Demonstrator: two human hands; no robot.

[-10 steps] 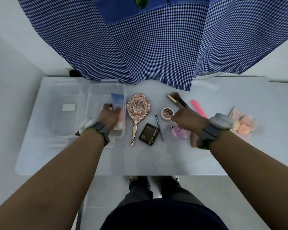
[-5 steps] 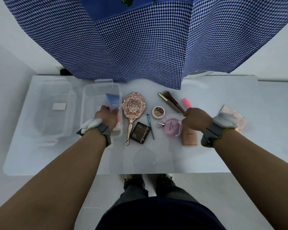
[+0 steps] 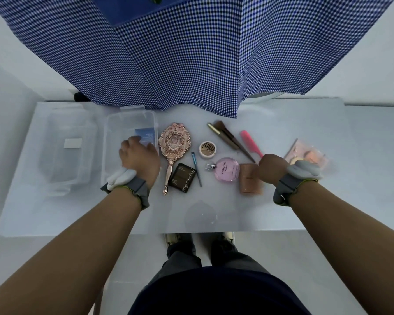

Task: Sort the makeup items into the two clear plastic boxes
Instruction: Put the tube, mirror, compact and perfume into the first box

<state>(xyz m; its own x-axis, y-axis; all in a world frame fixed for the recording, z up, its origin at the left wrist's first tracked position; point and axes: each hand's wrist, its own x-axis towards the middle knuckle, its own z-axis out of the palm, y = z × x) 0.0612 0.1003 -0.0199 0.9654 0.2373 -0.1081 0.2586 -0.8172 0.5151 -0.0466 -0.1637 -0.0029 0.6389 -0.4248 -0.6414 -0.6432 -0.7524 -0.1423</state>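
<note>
At 9 o'clock on the desk (image 3: 305, 208), far-left clear box (image 3: 62, 153) holds only a white label. Near box (image 3: 114, 142) holds blue tube (image 3: 146, 138); left hand (image 3: 139, 161) over it, fingers loosely curled, grip unclear. Right hand (image 3: 271, 169) at 3 o'clock, fingers closing on tan compact (image 3: 249, 183); remaining makeup lies between.

Surface: white rectangular table (image 3: 305, 212)
Left: two clear plastic boxes (image 3: 55, 178) (image 3: 109, 133)
Middle: ornate rose-gold hand mirror (image 3: 173, 144), black square compact (image 3: 183, 177), round pink perfume bottle (image 3: 226, 169)
Right: pink plastic comb (image 3: 250, 143)
</note>
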